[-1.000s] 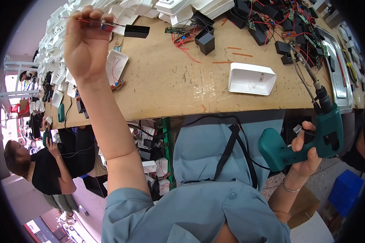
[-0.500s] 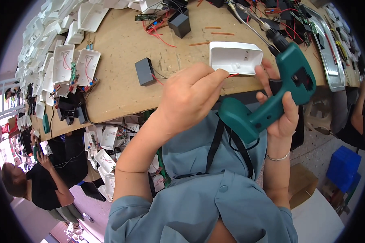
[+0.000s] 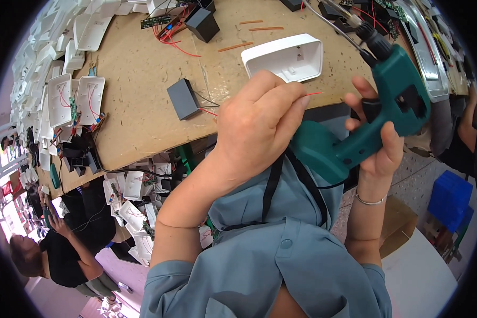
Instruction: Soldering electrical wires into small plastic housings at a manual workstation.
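Observation:
My left hand (image 3: 262, 122) is closed in a pinch, its thumb and forefinger holding a thin red wire (image 3: 314, 94) whose tip points right. A small black box (image 3: 184, 99) lies on the table to its left, with a red and a dark lead running toward that hand. My right hand (image 3: 379, 140) grips the handle of a green pistol-shaped soldering gun (image 3: 355, 143), fingers loosely around the trigger side. The gun's metal nozzle points up and away, a bent tube beside it. Beyond my left hand sits an open white plastic housing (image 3: 282, 57), partly hidden by the fingers.
Brown strips (image 3: 236, 46) lie beyond the housing. White shells (image 3: 93, 32) are heaped at the left, some with wired boards. A metal tray (image 3: 428, 63) stands at the far right. A person (image 3: 63, 259) works at the lower left. Blue crates (image 3: 449, 196) stand at the lower right.
The view has shifted, moving the table's contents leftward. Both hands and the soldering gun have moved right relative to the table. The black box has shifted slightly right and nearer against the tabletop.

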A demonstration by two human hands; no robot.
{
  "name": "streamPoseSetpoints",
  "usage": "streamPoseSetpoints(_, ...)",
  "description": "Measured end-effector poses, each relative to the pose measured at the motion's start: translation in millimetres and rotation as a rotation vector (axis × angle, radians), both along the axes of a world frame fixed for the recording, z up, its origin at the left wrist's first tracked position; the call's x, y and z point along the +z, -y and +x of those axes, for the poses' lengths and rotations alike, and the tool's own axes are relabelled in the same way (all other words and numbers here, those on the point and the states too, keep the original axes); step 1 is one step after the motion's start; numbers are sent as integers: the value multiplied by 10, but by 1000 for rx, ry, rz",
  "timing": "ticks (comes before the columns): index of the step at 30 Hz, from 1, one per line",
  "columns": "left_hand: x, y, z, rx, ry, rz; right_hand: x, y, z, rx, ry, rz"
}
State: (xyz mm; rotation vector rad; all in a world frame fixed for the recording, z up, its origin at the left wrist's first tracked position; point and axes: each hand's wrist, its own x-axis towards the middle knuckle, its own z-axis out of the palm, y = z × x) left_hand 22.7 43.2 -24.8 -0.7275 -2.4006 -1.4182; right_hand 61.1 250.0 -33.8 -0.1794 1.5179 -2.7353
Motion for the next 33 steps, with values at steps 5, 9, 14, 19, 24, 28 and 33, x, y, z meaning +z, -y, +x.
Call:
streamPoseSetpoints(5, -70, -3, -100, 134, -414, -223, 87, -97, 307, -164, -25, 173)
streamPoseSetpoints(9, -111, -34, -116, 198, -443, -240, 206, -124, 591, -287, -9, 387)
streamPoseSetpoints(14, -122, -45, -165, 365, -471, -304, 268, 44, 864, -409, 81, 593)
streamPoseSetpoints(19, -73, -85, -222, 417, -476, -351, 234, 119, 1011, -321, 225, 587)
streamPoseSetpoints(24, -131, -111, -320, 372, -489, -355, 210, 196, 992, -271, 255, 627)
streamPoseSetpoints(28, -127, -131, -352, 358, -492, -357, 198, 215, 941, -242, 238, 659)
streamPoseSetpoints(33, -144, -144, -377, 350, -533, -339, 222, 277, 893, -263, 243, 656)
